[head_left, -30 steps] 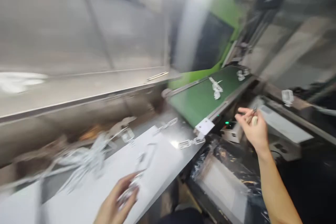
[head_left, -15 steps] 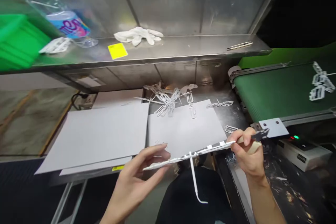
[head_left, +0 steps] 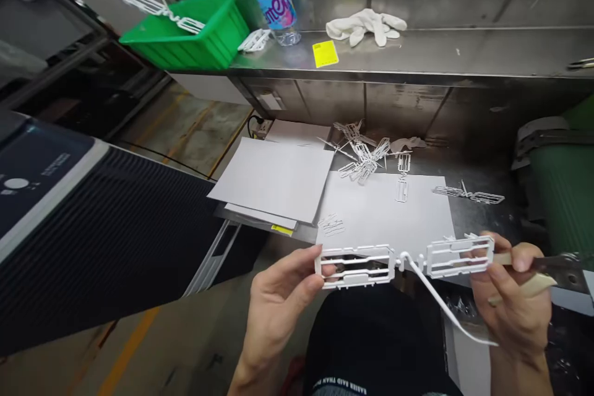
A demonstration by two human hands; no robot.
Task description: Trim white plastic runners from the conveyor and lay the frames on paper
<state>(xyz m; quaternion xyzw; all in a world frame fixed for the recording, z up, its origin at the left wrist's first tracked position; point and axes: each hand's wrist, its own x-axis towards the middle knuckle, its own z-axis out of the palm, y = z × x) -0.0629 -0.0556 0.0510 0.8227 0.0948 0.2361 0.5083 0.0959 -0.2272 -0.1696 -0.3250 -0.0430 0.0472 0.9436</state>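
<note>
A white moulded plastic piece (head_left: 403, 260), two flat frames joined by a thin sprue that curves down to the right, is held flat in front of me over my lap. My left hand (head_left: 278, 297) pinches its left frame with thumb and fingers. My right hand (head_left: 515, 303) grips the right frame and also holds a pair of cutters (head_left: 552, 269) with cream handles and a dark head pointing right.
Grey sheets (head_left: 278, 176) lie on the steel worktable with a pile of white plastic offcuts (head_left: 366, 158) behind. On the shelf above stand a green bin (head_left: 195, 37), a bottle (head_left: 276, 3), a yellow note (head_left: 325, 54) and white gloves (head_left: 366, 25). A green conveyor (head_left: 568, 198) is at right, a dark machine (head_left: 69, 223) at left.
My view swung left and down, away from the conveyor. The plastic piece, held edge-on half a second ago, now lies flat and face-up between both hands, closer to me.
</note>
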